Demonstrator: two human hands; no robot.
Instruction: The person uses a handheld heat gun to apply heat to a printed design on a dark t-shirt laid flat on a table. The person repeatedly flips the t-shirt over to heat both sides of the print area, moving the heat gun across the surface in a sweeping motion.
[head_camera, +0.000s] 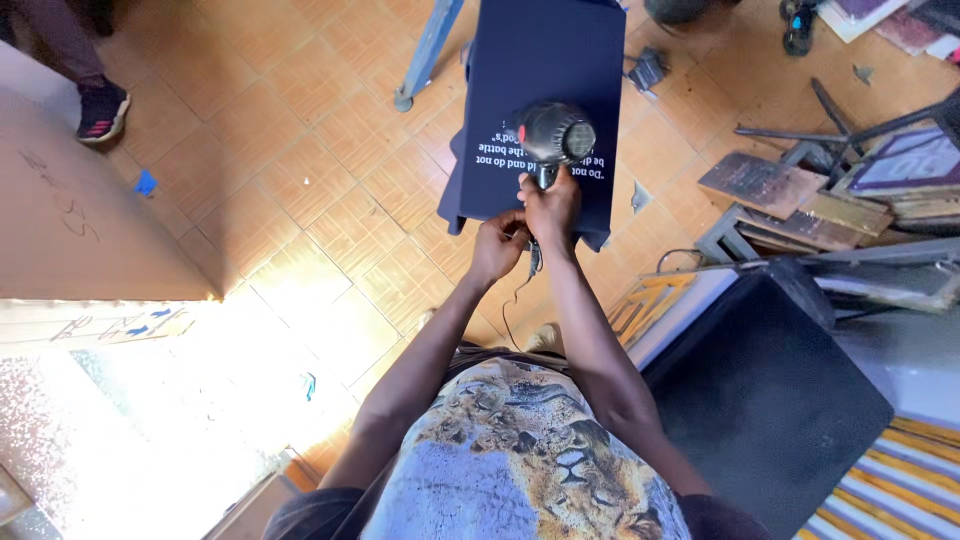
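— How do the person's arms sit?

— Both reach forward from the body, elbows slightly bent, and meet over the near edge of a dark navy shirt stretched on a board. The right hand is closed around the handle of a black hair dryer. The left hand sits just beside and below it, fingers curled in at the base of the handle where the cord leaves; whether it pinches the cord cannot be told.

— Where is the dryer, and which way does it face?

— It hangs above the lower part of the shirt, over the lines of white print. Its handle runs toward the person, and the round barrel sits at the far end of it. The grilled back of the barrel faces up at the camera, so the nozzle points down at the fabric. The long axis of the barrel is close to vertical.

— And around them?

— An orange tiled floor lies beneath. Wooden frames are stacked at the right, and a black board sits near the person's right elbow. Another person's shoe shows at the upper left.
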